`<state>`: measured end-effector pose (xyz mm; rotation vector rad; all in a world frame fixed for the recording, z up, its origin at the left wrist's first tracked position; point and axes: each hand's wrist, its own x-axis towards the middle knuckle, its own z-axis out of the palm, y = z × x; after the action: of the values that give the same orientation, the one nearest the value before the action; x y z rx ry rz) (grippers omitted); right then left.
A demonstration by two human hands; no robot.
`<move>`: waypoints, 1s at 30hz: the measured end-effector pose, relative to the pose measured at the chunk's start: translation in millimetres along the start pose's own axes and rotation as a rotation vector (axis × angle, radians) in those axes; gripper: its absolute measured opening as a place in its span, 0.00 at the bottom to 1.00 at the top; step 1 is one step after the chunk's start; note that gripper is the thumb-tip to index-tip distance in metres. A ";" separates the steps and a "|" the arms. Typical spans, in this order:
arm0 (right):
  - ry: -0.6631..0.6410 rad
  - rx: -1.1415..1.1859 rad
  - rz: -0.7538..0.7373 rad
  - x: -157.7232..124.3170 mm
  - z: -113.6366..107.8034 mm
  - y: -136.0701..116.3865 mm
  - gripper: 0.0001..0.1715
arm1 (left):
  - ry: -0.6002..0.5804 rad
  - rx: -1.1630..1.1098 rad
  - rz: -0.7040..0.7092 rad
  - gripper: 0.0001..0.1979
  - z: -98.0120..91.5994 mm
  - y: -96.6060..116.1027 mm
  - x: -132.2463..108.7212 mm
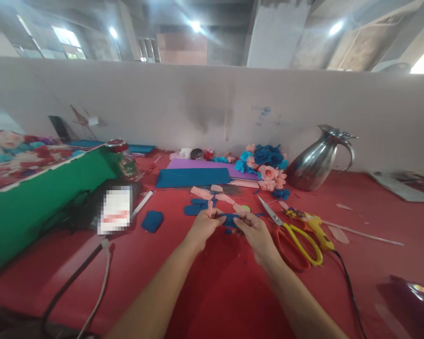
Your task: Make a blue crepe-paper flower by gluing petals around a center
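Between my left hand (pixel 205 227) and my right hand (pixel 255 231) is a small blue crepe-paper piece (pixel 229 220), pinched by the fingertips of both above the red table. A pink tube-like tip (pixel 210 208) stands up at my left hand; whether it is worn or held I cannot tell. Just beyond the fingers lie blue petal-shaped pieces (pixel 194 209) and pink petal pieces (pixel 225 198). To the left is a separate blue stack of cut paper (pixel 152 221). Scissors (pixel 290 230) with red and yellow handles rest open beside my right hand.
A yellow glue gun (pixel 313 226) with a glue stick and black cord lies to the right. Behind stand paper flowers (pixel 266 162), blue paper sheets (pixel 192 177) and a metal jug (pixel 314 160). A green-sided box (pixel 49 202), a jar (pixel 123 160) and cables (pixel 104 278) occupy the left.
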<state>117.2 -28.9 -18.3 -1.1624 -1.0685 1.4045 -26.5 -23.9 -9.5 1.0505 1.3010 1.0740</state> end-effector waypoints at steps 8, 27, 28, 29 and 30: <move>0.034 -0.017 0.016 1.8 1.5 1.1 0.19 | 0.014 0.003 0.017 0.11 -3.5 6.8 -0.5; 0.658 -1.201 0.009 -5.5 -187.3 -26.5 0.08 | -0.242 0.350 0.054 0.06 -15.0 13.0 3.5; 0.604 -1.200 0.047 -3.2 -198.2 -23.7 0.05 | -0.283 0.394 0.073 0.05 -14.1 11.6 3.7; 0.564 -1.195 0.058 -0.2 -205.3 -21.5 0.03 | -0.278 0.444 0.102 0.05 -13.5 9.6 4.6; 0.531 -1.182 0.062 3.4 -209.1 -20.0 0.02 | -0.220 0.497 0.141 0.05 -13.5 7.5 6.0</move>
<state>326.5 -14.9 -31.2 -2.2346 -1.4771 0.3167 -40.1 -16.7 -3.3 1.6033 1.3594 0.7207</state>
